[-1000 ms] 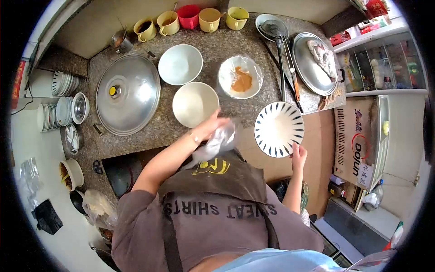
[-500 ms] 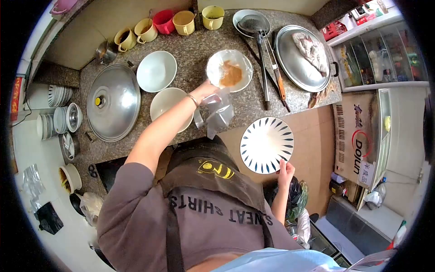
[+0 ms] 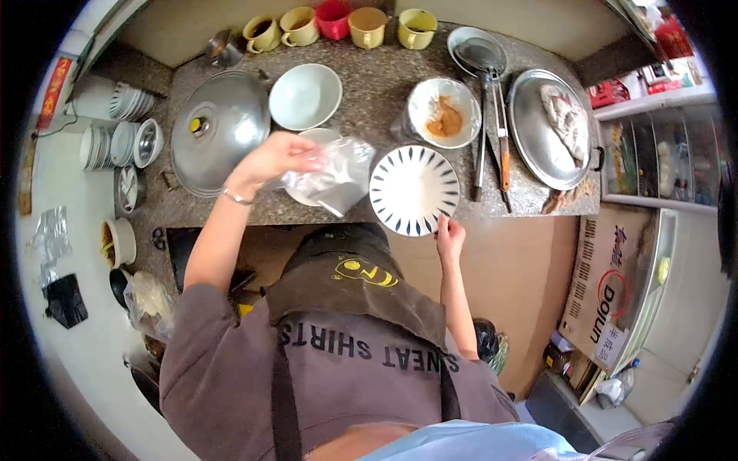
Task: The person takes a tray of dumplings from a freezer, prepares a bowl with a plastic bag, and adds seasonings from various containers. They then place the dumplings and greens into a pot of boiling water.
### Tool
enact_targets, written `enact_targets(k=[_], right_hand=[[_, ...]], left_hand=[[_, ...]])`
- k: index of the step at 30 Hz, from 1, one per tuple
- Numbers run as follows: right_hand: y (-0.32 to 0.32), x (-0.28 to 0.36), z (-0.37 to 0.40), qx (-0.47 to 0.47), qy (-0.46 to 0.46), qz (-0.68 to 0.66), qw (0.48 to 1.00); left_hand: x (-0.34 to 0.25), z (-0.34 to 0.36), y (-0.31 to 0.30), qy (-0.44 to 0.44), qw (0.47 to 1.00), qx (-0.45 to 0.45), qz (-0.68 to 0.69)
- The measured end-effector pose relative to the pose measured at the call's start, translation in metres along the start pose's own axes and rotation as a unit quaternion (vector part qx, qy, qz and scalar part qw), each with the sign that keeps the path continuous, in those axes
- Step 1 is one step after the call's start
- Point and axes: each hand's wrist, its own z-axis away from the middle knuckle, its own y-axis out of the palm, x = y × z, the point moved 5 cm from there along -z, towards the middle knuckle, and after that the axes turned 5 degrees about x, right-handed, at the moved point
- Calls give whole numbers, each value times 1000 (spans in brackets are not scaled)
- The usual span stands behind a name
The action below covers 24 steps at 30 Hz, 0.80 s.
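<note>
My left hand (image 3: 286,157) pinches a clear plastic bag (image 3: 342,170), which hangs crumpled over a pale bowl (image 3: 307,192) and hides most of it. In my right hand (image 3: 450,235) is the near rim of a white plate (image 3: 415,190) with dark blue dashes round its edge. The plate is held at the counter's front edge, and nothing shows on it. Beyond the plate stands a white bowl (image 3: 461,137) lined with clear plastic, with brown paste (image 3: 445,119) inside. Another pale bowl (image 3: 305,97) stands behind my left hand.
A large domed lid (image 3: 223,142) lies on the left of the stone counter. Yellow and red mugs (image 3: 333,19) line the back wall. On the right are a strainer (image 3: 482,55), tongs (image 3: 503,146) and a metal lid (image 3: 538,146) with a cloth (image 3: 567,127) on it.
My left hand has drawn back left from the lined bowl, carrying the plastic bag. My right hand has brought the plate up and left to the counter's edge. The camera view has shifted.
</note>
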Motion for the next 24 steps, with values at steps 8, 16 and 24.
enact_targets(k=[8,16,24], right_hand=[[123,46,-91,66,3,-82,994],[186,72,-110,9,45,-190,981],[201,74,-101,15,32,-266,963]], left_hand=[[0,132,-43,129,920,-285,235],[22,170,-41,233,865,-288,338],[37,188,-41,258,838,-270,397]])
